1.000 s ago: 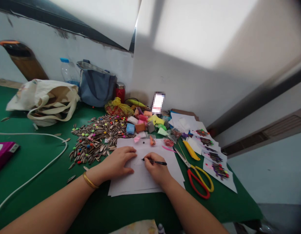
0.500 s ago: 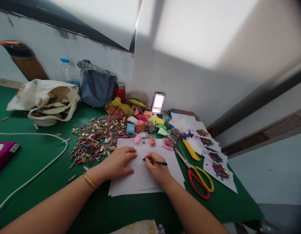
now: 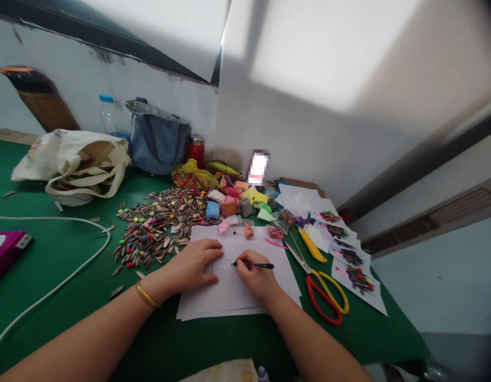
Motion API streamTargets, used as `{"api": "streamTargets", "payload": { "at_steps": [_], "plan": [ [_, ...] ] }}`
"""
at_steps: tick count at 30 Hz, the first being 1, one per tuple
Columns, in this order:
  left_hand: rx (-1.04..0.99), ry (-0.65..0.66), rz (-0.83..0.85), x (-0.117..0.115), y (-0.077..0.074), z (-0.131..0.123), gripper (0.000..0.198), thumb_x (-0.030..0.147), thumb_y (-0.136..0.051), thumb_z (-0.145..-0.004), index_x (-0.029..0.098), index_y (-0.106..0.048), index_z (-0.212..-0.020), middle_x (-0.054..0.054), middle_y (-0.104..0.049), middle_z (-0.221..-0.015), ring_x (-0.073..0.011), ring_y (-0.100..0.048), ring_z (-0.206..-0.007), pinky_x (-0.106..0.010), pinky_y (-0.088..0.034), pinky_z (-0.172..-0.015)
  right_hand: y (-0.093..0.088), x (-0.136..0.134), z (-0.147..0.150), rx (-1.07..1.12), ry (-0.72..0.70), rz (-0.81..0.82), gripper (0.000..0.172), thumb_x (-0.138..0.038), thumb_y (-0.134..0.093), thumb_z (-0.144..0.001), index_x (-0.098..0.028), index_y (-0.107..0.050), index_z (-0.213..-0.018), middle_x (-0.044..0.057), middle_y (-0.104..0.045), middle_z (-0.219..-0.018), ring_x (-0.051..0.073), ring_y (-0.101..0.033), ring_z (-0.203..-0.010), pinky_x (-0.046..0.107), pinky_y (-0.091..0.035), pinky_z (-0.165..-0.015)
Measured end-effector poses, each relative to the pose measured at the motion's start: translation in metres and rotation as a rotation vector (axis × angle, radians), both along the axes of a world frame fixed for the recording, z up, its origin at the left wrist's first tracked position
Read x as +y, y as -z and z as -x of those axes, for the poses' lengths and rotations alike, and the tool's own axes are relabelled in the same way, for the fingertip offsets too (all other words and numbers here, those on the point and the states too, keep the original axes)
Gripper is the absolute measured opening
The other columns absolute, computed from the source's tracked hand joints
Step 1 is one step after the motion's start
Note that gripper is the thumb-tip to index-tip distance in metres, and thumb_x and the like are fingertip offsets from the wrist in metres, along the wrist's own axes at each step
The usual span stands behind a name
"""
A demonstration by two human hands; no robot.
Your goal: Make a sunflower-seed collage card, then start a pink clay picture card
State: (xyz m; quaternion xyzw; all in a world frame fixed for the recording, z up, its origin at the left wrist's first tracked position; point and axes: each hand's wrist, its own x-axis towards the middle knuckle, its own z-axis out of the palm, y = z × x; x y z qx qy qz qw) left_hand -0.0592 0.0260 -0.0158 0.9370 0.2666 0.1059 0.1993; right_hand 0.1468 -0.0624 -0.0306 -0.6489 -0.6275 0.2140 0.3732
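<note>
White paper sheets [image 3: 237,302] lie stacked on the green tabletop in front of me. My left hand [image 3: 195,267] rests flat on the left part of the top sheet, fingers apart and holding nothing. A black pen [image 3: 263,266] is pinched in my right hand [image 3: 253,276], its tip on the paper, where faint thin lines show between the two hands. Above them on the sheet are a small packet of orange clay [image 3: 249,230] and a tiny black ball [image 3: 234,232].
Scissors [image 3: 312,273] and a yellow utility knife [image 3: 312,245] lie right of the paper. Sunflower seeds [image 3: 153,233] with coloured ones spread at left. Clay packets [image 3: 229,207] sit behind, near a phone [image 3: 258,168]. Finished seed pictures [image 3: 359,279] line the right edge. A white cable [image 3: 82,268] curves at left.
The pen tip has shifted very slightly downward, and a short line is clearer beside it. My left hand stays in place.
</note>
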Motion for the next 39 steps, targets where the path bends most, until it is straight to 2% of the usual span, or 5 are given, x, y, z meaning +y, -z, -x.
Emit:
{"api": "streamTargets", "payload": {
  "at_steps": [17,21,28,39],
  "plan": [
    [-0.007,0.007,-0.013,0.0006,0.0025,0.001,0.058,0.037,-0.077,-0.071,0.023,-0.063,-0.125,-0.009,-0.056,-0.137,-0.029,-0.051,-0.127,-0.041,-0.039,-0.109,0.0027,-0.0002,-0.0017,0.032,0.006,-0.012,0.016,-0.014,-0.051,-0.076,-0.019,-0.063,-0.068,0.001,-0.065,-0.068,0.015,-0.059,-0.066,0.025,-0.043,-0.063],
    [-0.005,0.005,-0.01,-0.0002,0.001,0.0009,0.059,0.036,-0.077,-0.07,0.023,-0.063,-0.126,-0.009,-0.057,-0.137,-0.0285,-0.052,-0.126,-0.04,-0.039,-0.11,-0.0002,-0.0007,-0.0032,0.079,0.034,-0.027,0.015,-0.019,-0.051,-0.082,-0.019,-0.065,-0.075,0.002,-0.066,-0.073,0.016,-0.06,-0.07,0.026,-0.045,-0.066],
    [-0.014,-0.002,-0.014,-0.0002,0.0014,0.0007,0.058,0.035,-0.078,-0.069,0.022,-0.064,-0.125,-0.009,-0.057,-0.136,-0.029,-0.052,-0.126,-0.041,-0.039,-0.109,-0.0042,0.0009,0.0003,0.052,-0.062,0.042,0.015,-0.022,-0.056,-0.086,-0.021,-0.071,-0.087,0.001,-0.071,-0.085,0.016,-0.064,-0.08,0.025,-0.047,-0.073],
    [-0.002,-0.003,-0.004,-0.0003,0.0002,0.0004,0.06,0.036,-0.078,-0.07,0.022,-0.063,-0.126,-0.009,-0.057,-0.137,-0.029,-0.051,-0.127,-0.041,-0.038,-0.11,-0.0026,0.0024,0.0005,0.036,-0.076,0.056,0.014,-0.022,-0.057,-0.087,-0.022,-0.072,-0.09,0.0,-0.072,-0.087,0.016,-0.064,-0.081,0.025,-0.047,-0.075]
  ]
}}
